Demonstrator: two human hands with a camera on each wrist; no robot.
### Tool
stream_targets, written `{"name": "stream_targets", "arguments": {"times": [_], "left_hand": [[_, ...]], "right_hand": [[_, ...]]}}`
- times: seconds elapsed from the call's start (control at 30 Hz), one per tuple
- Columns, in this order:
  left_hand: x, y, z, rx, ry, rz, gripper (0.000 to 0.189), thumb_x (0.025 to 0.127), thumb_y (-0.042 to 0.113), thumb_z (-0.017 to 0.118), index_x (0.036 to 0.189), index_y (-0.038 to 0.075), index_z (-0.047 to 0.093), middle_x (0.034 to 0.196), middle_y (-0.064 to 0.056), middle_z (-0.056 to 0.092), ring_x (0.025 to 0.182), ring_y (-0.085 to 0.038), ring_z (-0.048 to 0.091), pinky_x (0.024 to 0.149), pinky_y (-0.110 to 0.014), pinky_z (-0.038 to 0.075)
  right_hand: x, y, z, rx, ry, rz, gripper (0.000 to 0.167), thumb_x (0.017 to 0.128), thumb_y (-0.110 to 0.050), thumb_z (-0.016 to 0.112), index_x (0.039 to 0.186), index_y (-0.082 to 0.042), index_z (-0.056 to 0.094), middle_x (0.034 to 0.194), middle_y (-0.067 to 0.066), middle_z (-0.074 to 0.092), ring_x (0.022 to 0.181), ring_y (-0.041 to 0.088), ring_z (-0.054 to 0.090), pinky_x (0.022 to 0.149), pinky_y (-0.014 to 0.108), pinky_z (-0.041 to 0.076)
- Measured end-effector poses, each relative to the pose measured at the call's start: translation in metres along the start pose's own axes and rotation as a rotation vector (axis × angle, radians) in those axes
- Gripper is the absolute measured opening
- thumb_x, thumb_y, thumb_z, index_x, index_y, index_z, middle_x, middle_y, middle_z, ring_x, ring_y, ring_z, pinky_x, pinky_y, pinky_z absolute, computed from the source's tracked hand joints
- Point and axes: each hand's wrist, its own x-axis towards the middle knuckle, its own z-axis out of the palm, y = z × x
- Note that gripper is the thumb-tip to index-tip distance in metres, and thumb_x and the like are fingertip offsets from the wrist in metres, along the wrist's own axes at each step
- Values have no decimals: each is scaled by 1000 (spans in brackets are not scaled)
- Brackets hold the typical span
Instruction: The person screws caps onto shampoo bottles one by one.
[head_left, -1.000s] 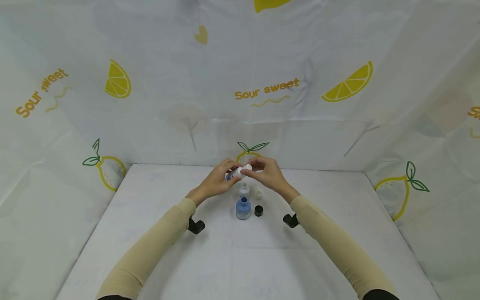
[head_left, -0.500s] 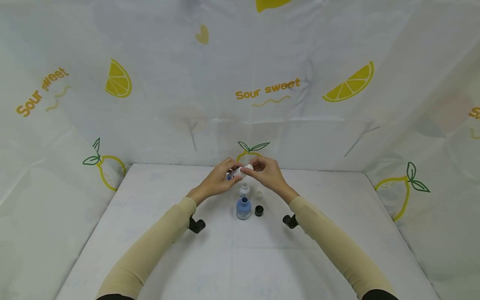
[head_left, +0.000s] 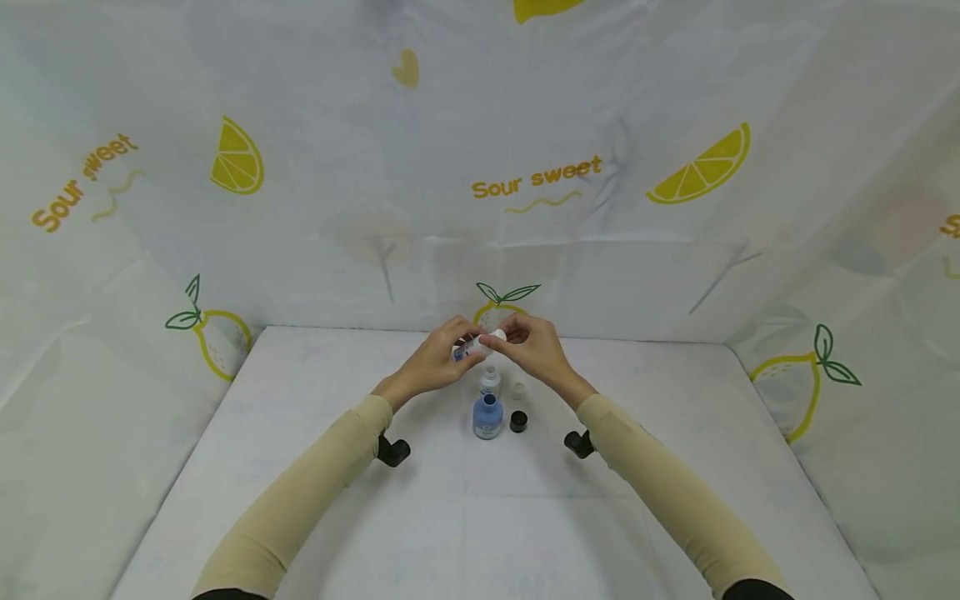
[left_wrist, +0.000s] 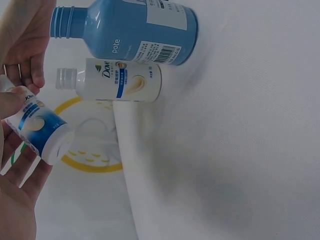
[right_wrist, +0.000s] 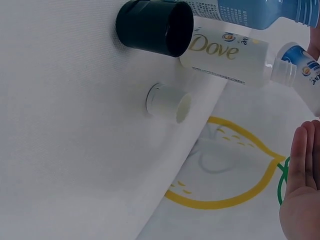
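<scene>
Above the back of the table, my left hand (head_left: 431, 362) holds a small white-and-blue Dove bottle (left_wrist: 37, 122), tilted, its base toward the lower left in the head view. My right hand (head_left: 538, 348) pinches the bottle's white cap (head_left: 498, 335) at the upper end between thumb and fingers. Below the hands stands a white Dove bottle (left_wrist: 120, 81) with a bare threaded neck. In front of it is a larger blue bottle (head_left: 487, 419), also uncapped. In the right wrist view, the right hand's fingers partly leave the picture, and the cap is out of sight.
To the right of the standing bottles lie a black cap (right_wrist: 155, 27) and a smaller white cap (right_wrist: 169, 103), both on the white table (head_left: 517, 517). Behind the table's back edge hangs a white lemon-print sheet (head_left: 585, 275), close beyond the hands.
</scene>
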Motion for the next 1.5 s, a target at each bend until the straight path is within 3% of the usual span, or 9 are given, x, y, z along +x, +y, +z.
{"name": "stream_targets", "arguments": {"times": [0.33,0.5,0.67,0.8,1.0,1.23,1.5], "left_hand": [[3,2,-1,0,-1,6,35,100,11,79,132,0,67,123,-15,68,110,-27,68,101,-43,64],[3,2,-1,-11,-1,-5,35,100,10,79,132,0,67,123,-15,67,110,-27,68,103,-43,64],[2,0,-1,-26,0,-13,36,100,9,79,133,-1,67,124,-15,67,110,-27,69,103,-43,65],[1,-2,0,-27,3,-14,36,100,9,79,132,-1,67,125,-16,68,110,-28,69,101,-43,65],[0,-3,0,-24,-1,-21,36,100,10,78,133,-1,67,125,-16,68,112,-28,70,102,-43,65],[0,-2,1,-27,-6,-28,38,101,10,78,134,-2,66,126,-17,67,113,-28,70,103,-43,65],[-3,-4,1,-21,-1,-29,37,100,10,78,133,-2,67,124,-16,68,111,-28,70,102,-44,65]], "right_hand": [[0,-1,-1,12,-6,18,28,94,-29,87,101,-5,74,101,14,78,91,24,77,82,23,63],[-1,-2,-4,46,-55,10,29,96,-28,85,111,-5,75,110,14,78,100,26,77,92,31,66],[-1,2,-10,175,-159,-63,36,98,-10,80,131,3,71,133,21,72,122,37,71,111,41,61],[0,8,-14,277,-217,-155,43,97,7,74,138,10,65,141,30,67,131,43,66,116,32,57],[0,12,-19,365,-248,-199,40,95,17,68,134,11,68,142,34,65,135,27,67,114,19,55],[1,13,-19,352,-257,-193,33,97,13,71,130,10,72,139,32,69,128,8,68,113,26,58],[-2,6,-15,209,-239,-171,34,97,7,75,130,5,73,135,25,72,123,39,71,111,51,61]]}}
